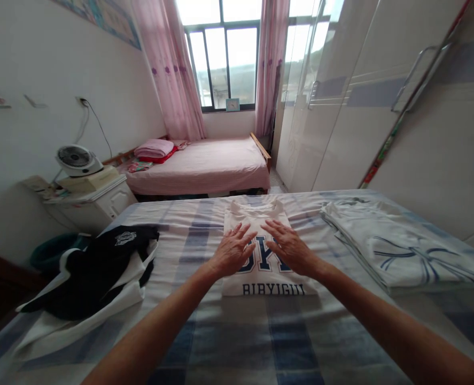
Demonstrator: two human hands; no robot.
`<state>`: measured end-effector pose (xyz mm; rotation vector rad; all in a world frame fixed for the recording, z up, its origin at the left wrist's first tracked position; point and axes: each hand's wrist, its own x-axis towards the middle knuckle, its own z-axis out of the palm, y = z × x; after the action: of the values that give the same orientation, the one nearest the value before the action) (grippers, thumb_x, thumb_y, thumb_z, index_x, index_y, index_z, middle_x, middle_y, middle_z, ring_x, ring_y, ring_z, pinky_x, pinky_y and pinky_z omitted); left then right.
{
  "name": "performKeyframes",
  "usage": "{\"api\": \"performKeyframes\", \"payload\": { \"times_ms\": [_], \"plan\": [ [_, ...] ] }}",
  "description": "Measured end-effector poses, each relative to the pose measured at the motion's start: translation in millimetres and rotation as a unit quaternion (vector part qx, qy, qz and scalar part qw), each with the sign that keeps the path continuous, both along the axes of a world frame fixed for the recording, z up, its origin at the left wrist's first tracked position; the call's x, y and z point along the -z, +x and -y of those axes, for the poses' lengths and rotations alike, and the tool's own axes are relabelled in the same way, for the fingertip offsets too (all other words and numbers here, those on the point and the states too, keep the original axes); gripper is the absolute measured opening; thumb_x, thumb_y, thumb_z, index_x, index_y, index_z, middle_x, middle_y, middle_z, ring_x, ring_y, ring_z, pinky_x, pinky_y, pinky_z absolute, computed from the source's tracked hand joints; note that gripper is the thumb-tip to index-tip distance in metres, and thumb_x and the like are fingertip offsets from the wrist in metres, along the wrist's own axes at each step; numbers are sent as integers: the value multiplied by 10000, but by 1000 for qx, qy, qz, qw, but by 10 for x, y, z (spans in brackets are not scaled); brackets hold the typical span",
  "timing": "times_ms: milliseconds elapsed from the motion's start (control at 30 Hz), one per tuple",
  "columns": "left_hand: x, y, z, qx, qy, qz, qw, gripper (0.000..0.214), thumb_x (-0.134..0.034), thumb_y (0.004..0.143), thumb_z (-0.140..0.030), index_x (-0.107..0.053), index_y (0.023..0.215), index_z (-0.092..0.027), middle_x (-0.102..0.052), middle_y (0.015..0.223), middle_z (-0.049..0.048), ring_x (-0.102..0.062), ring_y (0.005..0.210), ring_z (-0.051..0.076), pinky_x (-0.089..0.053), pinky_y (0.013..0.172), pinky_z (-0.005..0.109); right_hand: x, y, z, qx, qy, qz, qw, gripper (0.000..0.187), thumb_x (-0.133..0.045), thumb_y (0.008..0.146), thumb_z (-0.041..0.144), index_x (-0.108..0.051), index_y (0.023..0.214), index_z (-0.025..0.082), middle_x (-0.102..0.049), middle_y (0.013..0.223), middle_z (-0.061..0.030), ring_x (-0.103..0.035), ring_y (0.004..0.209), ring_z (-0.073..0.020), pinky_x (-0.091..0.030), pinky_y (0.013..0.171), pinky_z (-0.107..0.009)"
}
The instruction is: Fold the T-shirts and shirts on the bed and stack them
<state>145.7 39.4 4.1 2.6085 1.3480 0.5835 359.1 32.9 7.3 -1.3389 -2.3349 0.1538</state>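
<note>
A white T-shirt (256, 218) with dark blue lettering lies folded into a rectangle on the bed, its collar toward the window. Over its left half is my left hand (234, 248), palm down with the fingers spread. My right hand (287, 246) is over the right half in the same way, fingers stretched apart. Both hide part of the large letters. Whether the palms press on the cloth or hover just above it, I cannot tell. Neither hand grips anything.
To the right lies a stack of folded white clothes (405, 246). Black and white garments (96, 267) lie loosely at left on the checked bedsheet (228, 342). Beyond are a pink bed (220, 160), a fan (77, 159) on a cabinet, and tall wardrobes (341, 133) along the right.
</note>
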Motion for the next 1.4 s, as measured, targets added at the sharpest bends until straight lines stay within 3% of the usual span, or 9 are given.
{"api": "performKeyframes", "payload": {
  "times_ms": [133, 233, 367, 567, 733, 900, 1033, 1133, 1400],
  "plan": [
    [312, -29, -193, -76, -30, -67, 994, 513, -371, 939, -413, -431, 1402, -197, -334, 1510, 113, -237, 1416, 288, -208, 1131, 512, 345, -148, -182, 16, -24, 66, 997, 563, -371, 931, 470, -447, 1402, 170, -361, 1489, -131, -290, 1392, -265, -250, 1117, -481],
    [363, -171, -222, -113, -55, -79, 989, 561, -338, 944, -424, -393, 1419, -131, -314, 1512, 150, -251, 1414, 264, -219, 1135, 470, 481, -36, -234, 73, -12, 80, 994, 626, -360, 920, 523, -447, 1397, 127, -364, 1480, -166, -308, 1383, -273, -242, 1118, -474],
    [204, -150, -267, -160, -27, -82, 983, 503, -376, 934, -382, -478, 1348, -115, -426, 1445, 177, -335, 1373, 289, -256, 1104, 501, 388, 45, -334, 127, 13, 72, 989, 573, -329, 939, 482, -490, 1362, 130, -431, 1440, -169, -352, 1360, -279, -256, 1102, -492],
    [226, 74, -504, -108, -7, -80, 991, 558, -317, 949, -448, -400, 1418, -156, -299, 1526, 109, -228, 1422, 261, -199, 1141, 464, 344, -151, -684, 61, 1, 98, 993, 560, -305, 950, 461, -405, 1429, 189, -323, 1515, -101, -254, 1408, -252, -201, 1125, -471],
    [393, -36, -631, -186, -58, -107, 975, 638, -278, 950, -464, -331, 1445, -65, -275, 1526, 156, -231, 1421, 248, -181, 1153, 382, 461, 74, -899, 189, -83, 81, 975, 635, -329, 935, 461, -374, 1436, 74, -310, 1515, -146, -258, 1403, -263, -164, 1140, -416],
    [273, -135, -593, -238, -44, -39, 969, 528, -346, 941, -363, -474, 1329, -27, -437, 1428, 208, -393, 1340, 239, -293, 1091, 317, 280, 503, -817, 280, -87, -40, 955, 497, -417, 894, 314, -512, 1307, 54, -495, 1379, -200, -435, 1292, -263, -314, 1063, -355],
    [56, -257, -469, -254, -106, 9, 962, 399, -452, 888, -332, -594, 1164, -81, -688, 1047, 168, -636, 1017, 243, -446, 886, 305, 180, 616, -654, 291, -213, -221, 906, 413, -547, 826, 318, -572, 1181, 110, -687, 996, -142, -649, 918, -234, -500, 784, -316],
    [-37, -325, -380, -251, -140, 28, 957, 362, -517, 845, -336, -623, 1094, -95, -710, 841, 119, -668, 837, 232, -468, 764, 292, 193, 557, -599, 264, -310, -328, 852, 362, -637, 767, 341, -590, 1061, 136, -678, 791, -68, -648, 672, -177, -510, 573, -264],
    [143, -302, -440, -198, -277, 386, 857, 580, -751, 628, -226, -598, 1175, -107, -680, 721, 45, -646, 686, 199, -474, 623, 258, 169, 483, -650, 201, -413, -414, 786, 215, -692, 741, 311, -557, 744, 144, -598, 579, -4, -505, 437, -61, -376, 382, -146]
  ]
}}
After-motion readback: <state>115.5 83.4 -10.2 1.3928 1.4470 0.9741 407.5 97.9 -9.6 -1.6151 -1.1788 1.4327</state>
